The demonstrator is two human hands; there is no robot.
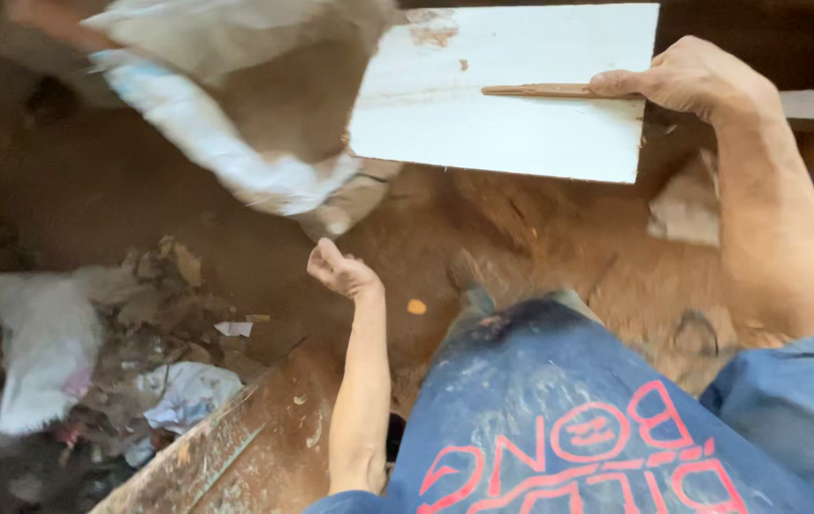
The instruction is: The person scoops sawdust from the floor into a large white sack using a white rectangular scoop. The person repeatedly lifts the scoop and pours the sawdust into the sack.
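We start with the white board (511, 95), a flat panel stained with brown dirt, held out over the dusty floor (140, 200). Our right hand (687, 81) grips it at its far edge, fingers closed on the rim beside a thin brown stick (540, 91) that lies across the board's face. Our left hand (342, 271) hangs free below the board, holding nothing, fingers loosely curled and half open. Just beyond that hand a white sack (235, 124) with earth in it sags, blurred, its mouth near the board's corner. To the left of the left hand lie a heap of rubbish (155, 314) and a white bag (40, 347); a wooden plank (226, 447) runs beside our forearm. We judge the board is being carried or positioned; next, the free hand likely needs a second hold.
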